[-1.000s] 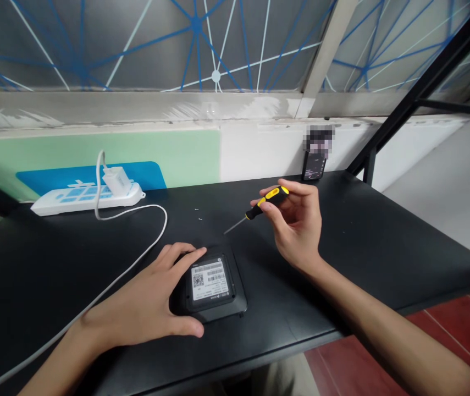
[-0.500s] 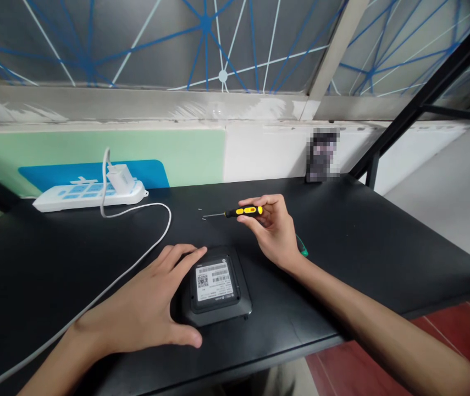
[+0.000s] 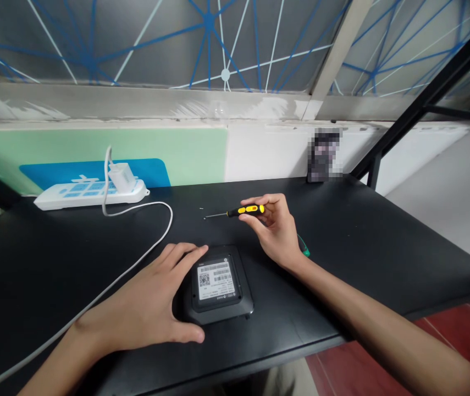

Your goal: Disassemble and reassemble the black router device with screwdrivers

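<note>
Left hand (image 3: 148,301) spread beside the black device (image 3: 218,283), the right hand (image 3: 275,231) gripped a screwdriver (image 3: 246,210) beyond it, its fine shaft (image 3: 217,215) probably best held steady.

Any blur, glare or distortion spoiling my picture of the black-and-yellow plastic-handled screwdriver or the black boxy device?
Head view: screwdriver fairly sharp, though its tip is tiny; head view: device low in contrast against the black tabletop, fine print on its white rectangular label unreadable; head view: soft sheen near the tabletop's front, wide-angle stretching toward the borders, mosaic blocks masking a dark upright object.
</note>
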`<state>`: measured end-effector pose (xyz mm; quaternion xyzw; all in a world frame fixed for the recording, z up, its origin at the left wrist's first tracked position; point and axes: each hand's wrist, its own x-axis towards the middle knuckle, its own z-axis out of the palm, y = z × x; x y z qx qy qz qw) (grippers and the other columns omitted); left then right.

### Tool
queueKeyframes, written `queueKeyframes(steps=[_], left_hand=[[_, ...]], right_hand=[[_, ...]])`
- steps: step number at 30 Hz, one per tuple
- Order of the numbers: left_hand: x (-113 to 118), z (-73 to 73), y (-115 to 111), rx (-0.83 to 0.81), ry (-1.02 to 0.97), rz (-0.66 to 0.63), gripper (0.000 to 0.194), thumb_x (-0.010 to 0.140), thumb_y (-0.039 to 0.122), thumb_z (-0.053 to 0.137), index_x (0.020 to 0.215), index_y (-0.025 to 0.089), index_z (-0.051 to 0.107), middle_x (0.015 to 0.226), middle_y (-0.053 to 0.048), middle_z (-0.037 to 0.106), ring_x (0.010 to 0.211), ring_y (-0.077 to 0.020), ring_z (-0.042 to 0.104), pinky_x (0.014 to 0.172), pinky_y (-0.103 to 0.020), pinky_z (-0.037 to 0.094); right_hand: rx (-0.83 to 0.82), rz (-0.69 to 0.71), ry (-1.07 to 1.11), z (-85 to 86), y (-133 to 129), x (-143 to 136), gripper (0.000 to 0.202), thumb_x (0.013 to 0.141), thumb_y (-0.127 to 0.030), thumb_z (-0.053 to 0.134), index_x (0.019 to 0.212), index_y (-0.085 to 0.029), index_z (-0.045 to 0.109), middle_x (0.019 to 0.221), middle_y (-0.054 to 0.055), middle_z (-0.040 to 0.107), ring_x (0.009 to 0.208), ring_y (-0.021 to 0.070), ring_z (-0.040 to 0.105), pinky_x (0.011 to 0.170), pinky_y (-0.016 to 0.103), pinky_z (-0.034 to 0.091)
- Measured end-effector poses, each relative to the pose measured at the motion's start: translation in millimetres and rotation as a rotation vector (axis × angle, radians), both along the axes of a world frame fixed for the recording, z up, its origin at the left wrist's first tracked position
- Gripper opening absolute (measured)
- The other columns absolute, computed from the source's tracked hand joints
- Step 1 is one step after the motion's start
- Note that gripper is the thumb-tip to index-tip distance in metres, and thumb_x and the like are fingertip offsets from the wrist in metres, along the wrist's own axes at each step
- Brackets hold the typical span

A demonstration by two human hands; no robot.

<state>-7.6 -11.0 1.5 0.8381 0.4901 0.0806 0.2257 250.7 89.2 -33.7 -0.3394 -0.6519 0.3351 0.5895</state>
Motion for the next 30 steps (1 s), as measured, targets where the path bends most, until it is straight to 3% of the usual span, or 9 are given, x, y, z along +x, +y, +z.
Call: queueKeyframes(steps=[5, 11, 20, 30], left_hand=[[-1.7, -0.1, 1.2, 0.022, -0.005, 0.017, 0.106, 0.07, 0.051, 0.083, 0.158, 0.031, 0.027, 0.156, -0.008, 0.041, 0.143, -0.0394, 0.039, 0.118, -0.058, 0.038], [-3.7, -1.2, 6.2, 0.062, 0.036, 0.051, 0.098, 0.077, 0.057, 0.075, 0.156, 0.029, 0.025, 0.157, -0.012, 0.038, 0.142, -0.041, 0.039, 0.116, -0.061, 0.038], [-9.5, -4.0, 11.2, 0.103, 0.024, 0.087, 0.092, 0.084, 0.06, 0.07, 0.156, 0.03, 0.022, 0.156, -0.011, 0.037, 0.142, -0.0394, 0.038, 0.116, -0.06, 0.038], [-9.7, -3.1, 10.7, 0.109, 0.056, 0.086, 0.09, 0.086, 0.063, 0.067, 0.156, 0.03, 0.021, 0.157, -0.012, 0.035, 0.143, -0.039, 0.037, 0.116, -0.061, 0.038]], right_hand=[[0.01, -0.03, 0.124, 10.1, 1.5, 5.5, 0.036, 0.081, -0.023, 0.079, 0.1, -0.027, 0.048, 0.106, 0.0, 0.074, 0.094, 0.0134, 0.073, 0.084, 0.032, 0.063], [-0.124, -0.048, 0.212, 17.7, 9.5, 20.9, 0.035, 0.083, -0.032, 0.076, 0.105, -0.027, 0.049, 0.101, 0.001, 0.072, 0.094, 0.0155, 0.072, 0.083, 0.035, 0.065], [-0.344, 0.095, 0.337, 25.5, 3.1, 20.5, 0.039, 0.076, -0.035, 0.081, 0.107, -0.027, 0.058, 0.096, 0.001, 0.074, 0.082, 0.015, 0.072, 0.073, 0.032, 0.061], [-0.366, 0.136, 0.316, 24.8, 0.4, 20.2, 0.037, 0.077, -0.033, 0.081, 0.108, -0.026, 0.061, 0.095, -0.001, 0.073, 0.079, 0.0128, 0.071, 0.072, 0.03, 0.057]])
